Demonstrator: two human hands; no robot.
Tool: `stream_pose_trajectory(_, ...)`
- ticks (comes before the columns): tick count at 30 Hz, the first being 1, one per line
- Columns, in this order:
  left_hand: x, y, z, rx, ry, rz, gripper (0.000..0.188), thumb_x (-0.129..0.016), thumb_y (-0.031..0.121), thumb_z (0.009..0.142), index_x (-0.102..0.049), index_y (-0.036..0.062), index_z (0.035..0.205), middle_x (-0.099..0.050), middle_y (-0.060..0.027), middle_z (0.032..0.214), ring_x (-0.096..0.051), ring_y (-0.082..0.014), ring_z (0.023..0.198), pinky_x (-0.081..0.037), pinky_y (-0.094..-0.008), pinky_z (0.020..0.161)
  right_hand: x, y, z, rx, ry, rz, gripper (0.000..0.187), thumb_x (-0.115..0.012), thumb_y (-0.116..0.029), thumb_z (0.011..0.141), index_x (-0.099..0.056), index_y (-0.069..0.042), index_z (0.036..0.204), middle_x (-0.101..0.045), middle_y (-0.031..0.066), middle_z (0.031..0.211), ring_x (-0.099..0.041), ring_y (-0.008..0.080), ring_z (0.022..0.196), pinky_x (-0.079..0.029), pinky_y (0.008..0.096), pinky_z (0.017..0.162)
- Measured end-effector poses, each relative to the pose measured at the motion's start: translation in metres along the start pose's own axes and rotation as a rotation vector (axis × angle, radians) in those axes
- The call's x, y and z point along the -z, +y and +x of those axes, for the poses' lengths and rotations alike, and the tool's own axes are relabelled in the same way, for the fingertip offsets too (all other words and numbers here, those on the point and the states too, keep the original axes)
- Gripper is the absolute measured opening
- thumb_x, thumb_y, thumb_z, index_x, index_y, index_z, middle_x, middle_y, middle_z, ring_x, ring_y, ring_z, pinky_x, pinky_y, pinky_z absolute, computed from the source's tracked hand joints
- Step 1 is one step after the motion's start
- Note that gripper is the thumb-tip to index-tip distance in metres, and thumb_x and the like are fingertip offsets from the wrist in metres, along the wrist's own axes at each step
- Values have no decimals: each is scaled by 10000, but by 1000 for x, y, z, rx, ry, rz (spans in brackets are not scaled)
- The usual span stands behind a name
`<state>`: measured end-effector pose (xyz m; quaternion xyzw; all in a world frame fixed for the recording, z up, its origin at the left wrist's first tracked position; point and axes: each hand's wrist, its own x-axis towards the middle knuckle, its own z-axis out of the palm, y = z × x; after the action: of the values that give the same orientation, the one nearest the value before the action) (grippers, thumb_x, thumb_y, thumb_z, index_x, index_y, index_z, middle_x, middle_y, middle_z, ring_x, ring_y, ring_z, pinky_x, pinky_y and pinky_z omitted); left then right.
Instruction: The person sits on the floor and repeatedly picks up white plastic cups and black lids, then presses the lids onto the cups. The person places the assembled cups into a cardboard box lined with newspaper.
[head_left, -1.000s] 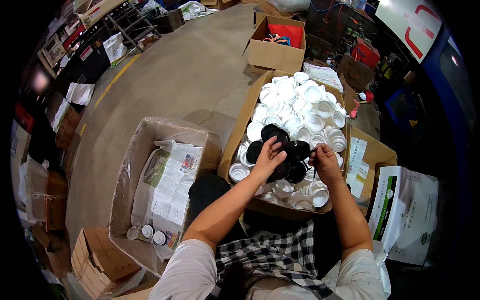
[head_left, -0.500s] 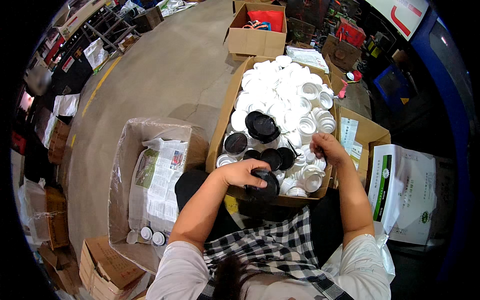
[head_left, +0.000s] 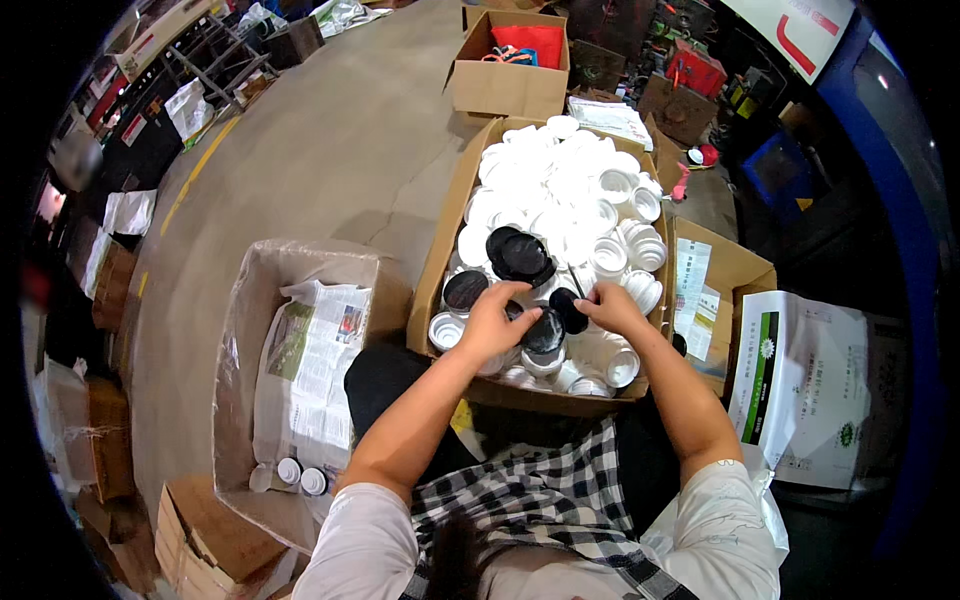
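Note:
A cardboard box (head_left: 436, 262) in front of me is heaped with white plastic caps (head_left: 550, 190), several black discs (head_left: 520, 254) lying on top. My left hand (head_left: 492, 322) is over the near part of the heap, thumb and forefinger apart beside a glossy black disc (head_left: 544, 333). I cannot see a firm hold there; its other fingers are hidden. Just to the right, my right hand (head_left: 612, 306) is closed, its fingertips pinching the edge of a small black disc (head_left: 568, 312). A thin dark stick (head_left: 576, 281) slants up beside those fingertips.
Left of me stands a plastic-lined carton (head_left: 232, 370) with newspaper (head_left: 312, 370) and two white-topped containers (head_left: 301, 476). An open carton (head_left: 745, 262) and a white printed package (head_left: 800, 390) are on the right. A carton holding a red item (head_left: 528, 44) stands beyond the heap.
My left hand has moved up and no longer shows the black disc it held low over the box. My right hand has come down leftward onto the small black disc.

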<state>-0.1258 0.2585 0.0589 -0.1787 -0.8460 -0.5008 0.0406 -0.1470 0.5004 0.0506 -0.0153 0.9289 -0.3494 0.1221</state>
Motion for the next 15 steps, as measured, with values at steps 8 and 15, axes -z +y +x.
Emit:
stream_pose_trajectory(8,-3,28,-2,131,-567,-636,295,-676,79,771,-542,-5,1020,-585,-17,898,-529,-85,825,-440,-243,746,21,-61,-64,223,-343,613,248,-593,-198,834,-430,-58,710,-401,-35,601,-383,51,516,-323,232,446)
stream_pose_trajectory(15,13,76,-10,-107,-1343,-366,89,-622,43,786,-563,0,837,-567,-19,766,-500,-80,770,-429,-261,719,24,-87,-161,343,-478,264,368,-486,-175,835,-366,-35,1154,-538,196,792,-553,276,658,-432,379,613)
